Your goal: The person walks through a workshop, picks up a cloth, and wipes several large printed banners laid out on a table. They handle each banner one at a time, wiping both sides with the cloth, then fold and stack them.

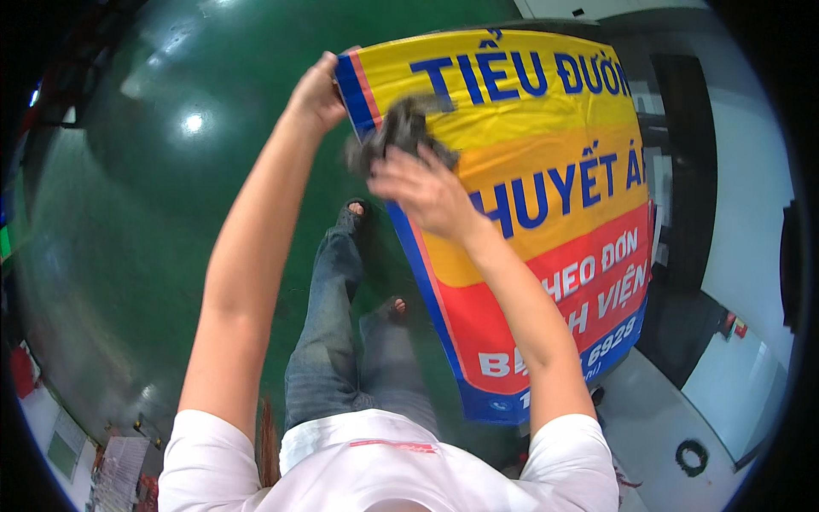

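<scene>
A large printed banner sheet [537,128] in yellow, orange, red and blue spans the middle right, slightly wavy. My left hand [319,96] is closed on its upper left edge, the fingers partly hidden behind it. A crumpled dark grey cloth [399,136] lies against the banner near that same edge, blurred by motion. Over the cloth is my right hand [424,193], pressing it to the printed face with the fingers bent onto it. My right forearm crosses in front of the red and blue bands.
Shiny green floor [153,222] stretches to the left and under my feet [357,210]. At the lower right a black coil [692,458] lies on a pale surface [657,427]. A dark upright panel [689,171] stands beyond the banner. Small goods fill a rack [119,474] at the lower left.
</scene>
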Demonstrator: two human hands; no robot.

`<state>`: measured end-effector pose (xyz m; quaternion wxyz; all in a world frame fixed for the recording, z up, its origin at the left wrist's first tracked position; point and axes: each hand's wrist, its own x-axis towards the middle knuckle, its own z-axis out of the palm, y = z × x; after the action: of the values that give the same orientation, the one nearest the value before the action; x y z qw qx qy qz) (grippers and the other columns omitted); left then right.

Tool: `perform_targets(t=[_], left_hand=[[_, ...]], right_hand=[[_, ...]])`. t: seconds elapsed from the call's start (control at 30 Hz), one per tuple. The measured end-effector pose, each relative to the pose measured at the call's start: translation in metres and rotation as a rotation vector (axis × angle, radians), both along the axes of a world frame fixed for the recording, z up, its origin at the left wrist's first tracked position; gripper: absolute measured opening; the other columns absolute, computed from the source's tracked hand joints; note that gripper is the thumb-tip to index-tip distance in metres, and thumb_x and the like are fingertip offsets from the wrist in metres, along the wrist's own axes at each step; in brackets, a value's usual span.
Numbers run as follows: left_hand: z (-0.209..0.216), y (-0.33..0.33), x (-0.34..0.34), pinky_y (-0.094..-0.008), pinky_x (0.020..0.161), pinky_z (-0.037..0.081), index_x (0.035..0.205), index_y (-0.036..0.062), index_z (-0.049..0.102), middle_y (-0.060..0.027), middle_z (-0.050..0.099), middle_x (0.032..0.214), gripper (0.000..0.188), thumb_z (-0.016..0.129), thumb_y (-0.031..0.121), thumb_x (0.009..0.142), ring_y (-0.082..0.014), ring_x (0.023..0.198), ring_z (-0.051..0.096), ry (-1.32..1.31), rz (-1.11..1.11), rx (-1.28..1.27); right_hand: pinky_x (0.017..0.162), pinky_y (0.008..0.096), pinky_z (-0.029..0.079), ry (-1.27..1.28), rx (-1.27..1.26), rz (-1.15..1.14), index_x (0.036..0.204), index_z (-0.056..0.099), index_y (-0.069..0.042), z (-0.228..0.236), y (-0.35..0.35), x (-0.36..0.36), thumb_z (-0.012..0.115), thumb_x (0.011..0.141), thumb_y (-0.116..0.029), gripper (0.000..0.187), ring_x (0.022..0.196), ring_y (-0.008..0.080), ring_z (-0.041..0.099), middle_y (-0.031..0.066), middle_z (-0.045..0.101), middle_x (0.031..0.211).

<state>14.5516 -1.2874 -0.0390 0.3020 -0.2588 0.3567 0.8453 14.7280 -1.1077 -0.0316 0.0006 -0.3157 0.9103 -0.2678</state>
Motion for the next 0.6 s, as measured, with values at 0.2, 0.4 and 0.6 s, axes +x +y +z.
perform_targets(t=[0.2, 0.4, 0.6], left_hand=[[-0.010, 0.003, 0.080, -0.0547, 0.095, 0.046, 0.139, 0.0100, 0.040, -0.0153, 0.052, 0.134, 0.059, 0.027, 0.054, 0.101, -0.0325, 0.119, 0.053, 0.329, -0.023, -0.198], [-0.044, 0.031, 0.333, -0.0572, 0.105, 0.030, 0.140, 0.0100, 0.043, -0.0123, 0.053, 0.135, 0.088, 0.015, 0.076, 0.090, -0.0303, 0.127, 0.046, -0.055, -0.378, 0.086], [-0.048, 0.047, 0.441, -0.0488, 0.106, 0.032, 0.142, 0.0037, 0.038, -0.0116, 0.048, 0.140, 0.078, 0.025, 0.065, 0.096, -0.0286, 0.126, 0.047, -0.063, -0.372, 0.110]], right_hand=[[0.109, 0.0483, 0.032, -0.182, 0.222, 0.008, 0.108, 0.067, -0.015, 0.018, 0.062, 0.243, 0.063, 0.080, -0.013, 0.029, 0.126, 0.0202, 0.052, 0.0015, 0.060, 0.129], [0.108, 0.0487, 0.032, 0.046, 0.310, 0.180, 0.102, 0.067, -0.017, 0.039, 0.090, 0.303, 0.064, 0.075, -0.018, 0.028, 0.119, 0.0172, 0.055, 0.0022, 0.062, 0.123], [0.104, 0.0616, 0.033, 0.338, 0.191, 0.049, 0.105, 0.063, -0.025, 0.007, 0.037, 0.076, 0.067, 0.077, -0.021, 0.028, 0.130, 0.0252, 0.046, 0.0025, 0.057, 0.129]])
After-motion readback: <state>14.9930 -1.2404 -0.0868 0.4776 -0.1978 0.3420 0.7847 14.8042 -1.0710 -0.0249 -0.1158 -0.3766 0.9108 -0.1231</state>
